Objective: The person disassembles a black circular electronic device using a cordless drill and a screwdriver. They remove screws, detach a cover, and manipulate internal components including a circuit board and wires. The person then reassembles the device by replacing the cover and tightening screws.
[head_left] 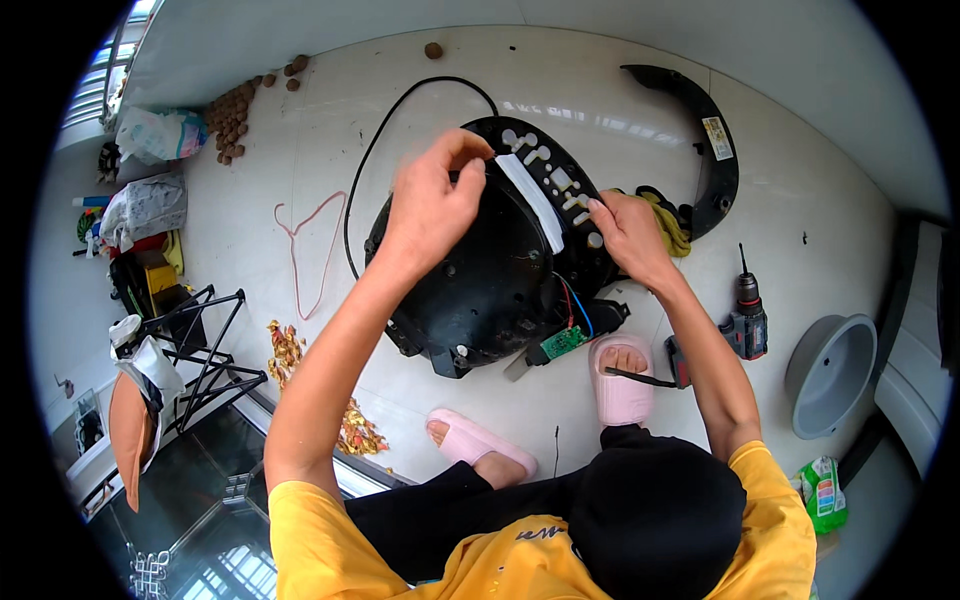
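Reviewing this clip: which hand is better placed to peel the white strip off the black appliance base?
Left, probably. The left hand already pinches at the upper end of the white strip, while the right hand rests on the black base beside the strip's lower end, steadying it.

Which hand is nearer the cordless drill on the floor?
Right. The right hand rests on the black appliance's edge, nearer the cordless drill; the left hand is farther left.

Home floor: slippers (622, 383), clothes hanger (312, 245)
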Available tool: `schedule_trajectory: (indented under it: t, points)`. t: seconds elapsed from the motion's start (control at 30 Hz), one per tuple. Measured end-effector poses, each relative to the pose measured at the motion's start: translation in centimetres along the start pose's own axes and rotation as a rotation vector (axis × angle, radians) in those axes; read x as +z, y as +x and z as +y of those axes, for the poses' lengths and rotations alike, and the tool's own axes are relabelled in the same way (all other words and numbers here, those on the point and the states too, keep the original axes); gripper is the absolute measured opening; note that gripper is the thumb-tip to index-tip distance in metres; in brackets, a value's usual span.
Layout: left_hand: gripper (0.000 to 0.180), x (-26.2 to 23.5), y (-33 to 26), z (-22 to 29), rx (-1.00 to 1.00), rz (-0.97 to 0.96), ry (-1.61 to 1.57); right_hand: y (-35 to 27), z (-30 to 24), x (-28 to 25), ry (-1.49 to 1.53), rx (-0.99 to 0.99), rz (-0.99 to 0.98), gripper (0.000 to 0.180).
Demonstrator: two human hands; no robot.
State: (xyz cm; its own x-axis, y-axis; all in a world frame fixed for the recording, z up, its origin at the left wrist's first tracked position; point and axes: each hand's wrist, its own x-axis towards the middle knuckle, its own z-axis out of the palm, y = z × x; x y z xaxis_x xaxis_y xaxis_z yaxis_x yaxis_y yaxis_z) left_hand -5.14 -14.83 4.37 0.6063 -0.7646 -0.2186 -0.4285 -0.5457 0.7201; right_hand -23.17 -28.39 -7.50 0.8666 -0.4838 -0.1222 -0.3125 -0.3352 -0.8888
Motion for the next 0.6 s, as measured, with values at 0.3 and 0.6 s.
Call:
schedule_trajectory:
  t: [0.3,0.6]
  points:
    - [0.032,7.9,-3.0,-1.1,0.399,-0.09,0.711,0.3,0.8,0.7,-0.158,0.053,-0.008,0.034]
    - [0.039,6.5,-4.7,-0.8,0.444,-0.047,0.693,0.2,-1.2,-0.4,-0.198,0.137,-0.085,0.034]
